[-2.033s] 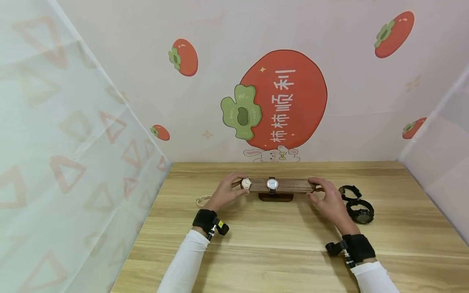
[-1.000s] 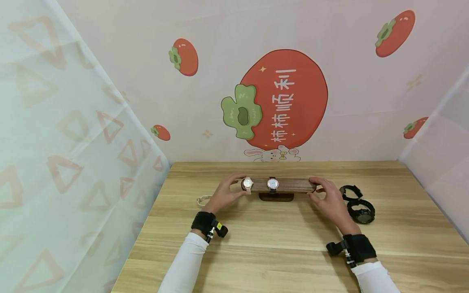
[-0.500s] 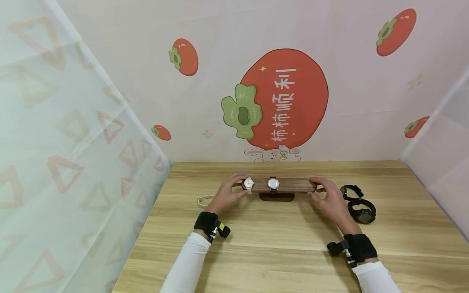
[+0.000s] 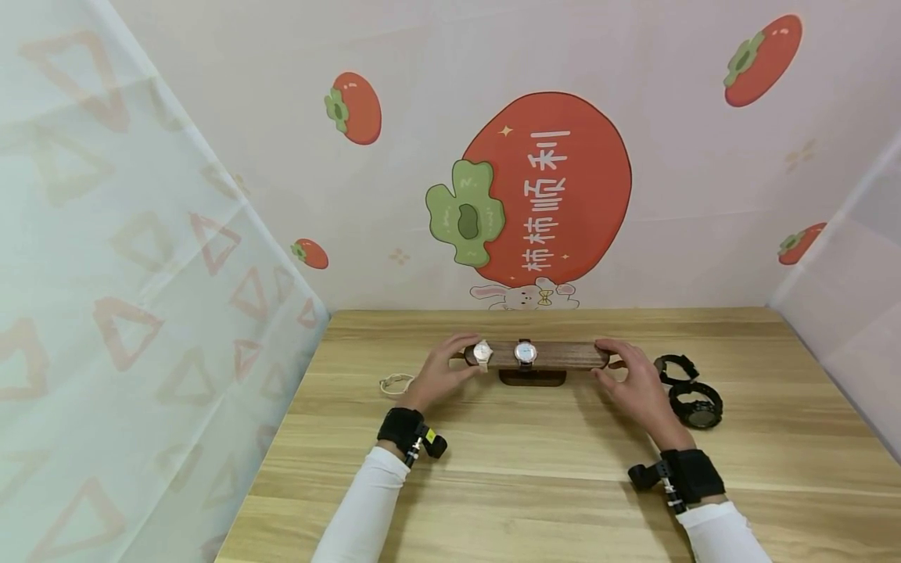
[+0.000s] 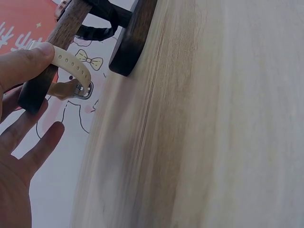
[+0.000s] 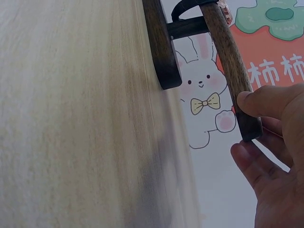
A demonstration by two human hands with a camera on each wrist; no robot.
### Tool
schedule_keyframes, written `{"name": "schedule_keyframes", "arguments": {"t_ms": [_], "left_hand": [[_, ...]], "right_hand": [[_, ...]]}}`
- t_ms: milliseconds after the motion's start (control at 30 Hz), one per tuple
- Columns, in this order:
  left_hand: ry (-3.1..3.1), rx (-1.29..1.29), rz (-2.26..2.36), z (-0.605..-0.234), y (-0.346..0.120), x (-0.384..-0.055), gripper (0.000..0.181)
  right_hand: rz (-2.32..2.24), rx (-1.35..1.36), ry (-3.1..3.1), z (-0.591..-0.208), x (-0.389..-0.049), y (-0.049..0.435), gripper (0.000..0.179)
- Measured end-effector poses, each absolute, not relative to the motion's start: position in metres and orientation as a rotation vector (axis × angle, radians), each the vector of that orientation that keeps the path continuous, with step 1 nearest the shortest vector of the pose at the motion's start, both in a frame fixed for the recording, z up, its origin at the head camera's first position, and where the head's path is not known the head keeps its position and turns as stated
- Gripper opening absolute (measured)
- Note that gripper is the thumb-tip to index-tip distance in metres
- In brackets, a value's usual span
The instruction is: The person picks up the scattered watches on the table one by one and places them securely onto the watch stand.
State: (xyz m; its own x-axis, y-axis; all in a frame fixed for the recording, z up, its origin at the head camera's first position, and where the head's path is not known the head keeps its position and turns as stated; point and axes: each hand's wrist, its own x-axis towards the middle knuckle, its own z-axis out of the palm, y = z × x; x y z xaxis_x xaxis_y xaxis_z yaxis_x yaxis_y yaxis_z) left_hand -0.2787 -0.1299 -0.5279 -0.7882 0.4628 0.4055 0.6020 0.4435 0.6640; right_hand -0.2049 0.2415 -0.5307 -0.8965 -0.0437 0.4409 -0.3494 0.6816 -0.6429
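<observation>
A dark wooden watch stand (image 4: 570, 356), a horizontal bar on a low base, stands near the back of the table. My left hand (image 4: 438, 375) pinches a watch with a cream strap (image 4: 482, 352) near the bar's left end; in the left wrist view, the thumb presses on its strap (image 5: 72, 62), whose buckle hangs fastened below the bar. A second watch with a dark strap (image 4: 525, 353) sits on the bar left of its middle. My right hand (image 4: 637, 389) grips the bar's right end, the thumb on the front face of the bar (image 6: 229, 52).
Two black watches (image 4: 695, 408) lie on the table right of my right hand. A pale looped band (image 4: 396, 383) lies left of my left hand, partly behind it. The printed wall (image 4: 380, 250) rises behind the table's back edge.
The cream-strap watch has moved a little to the right along the bar with my left hand, and its strap now shows below the face. My right hand stays on the bar's end.
</observation>
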Motion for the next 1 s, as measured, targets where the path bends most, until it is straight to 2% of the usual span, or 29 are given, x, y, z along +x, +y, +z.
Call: {"name": "schedule_keyframes", "arguments": {"t_ms": [1000], "left_hand": [[-2.564, -0.944, -1.253, -0.526, -0.116, -0.276, 0.061]], "right_hand": [[1.060, 0.315, -2.504, -0.526, -0.204, 0.239, 0.054]]}}
